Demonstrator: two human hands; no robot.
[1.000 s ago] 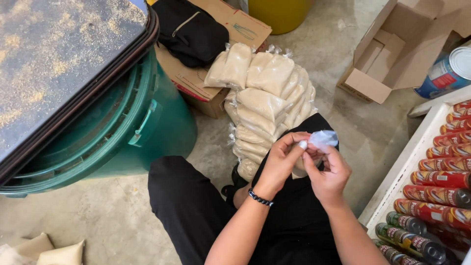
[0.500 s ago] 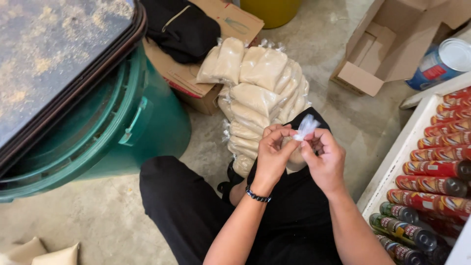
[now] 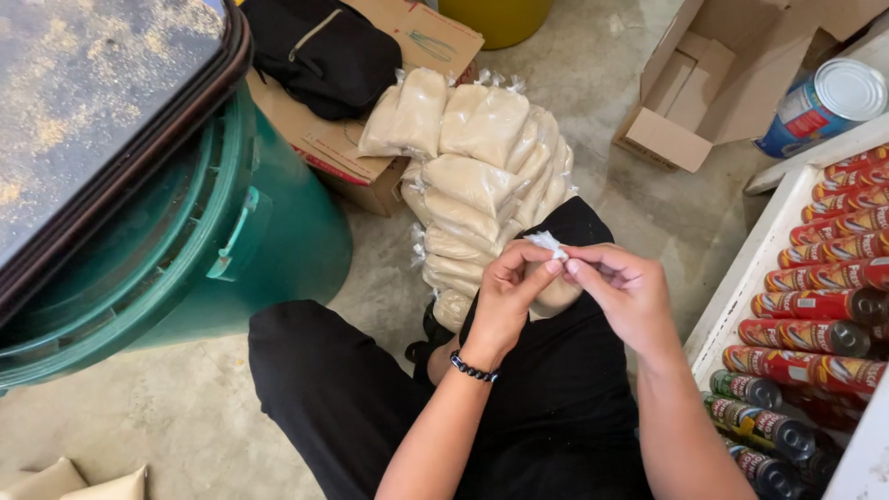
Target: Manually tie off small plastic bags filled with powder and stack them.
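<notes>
Both my hands meet over my lap, above my black trousers (image 3: 556, 407). My left hand (image 3: 507, 294), with a dark bead bracelet on its wrist, and my right hand (image 3: 622, 289) pinch the twisted clear top of a small plastic bag of pale powder (image 3: 548, 248). The bag's filled body hangs mostly hidden behind my fingers. Just beyond my hands lies a heap of filled, tied bags of the same pale powder (image 3: 482, 167) on the concrete floor.
A green bin (image 3: 231, 250) with a dark speckled tray on top stands at the left. A cardboard box with a black bag on it (image 3: 324, 56) sits behind the heap. An open carton (image 3: 704, 102), a tin can (image 3: 820, 106) and a white shelf of red tubes (image 3: 815, 306) are at the right.
My hands have shifted slightly toward my lap and the bag's clear top, spread out before, is now twisted into a small tuft between my fingertips.
</notes>
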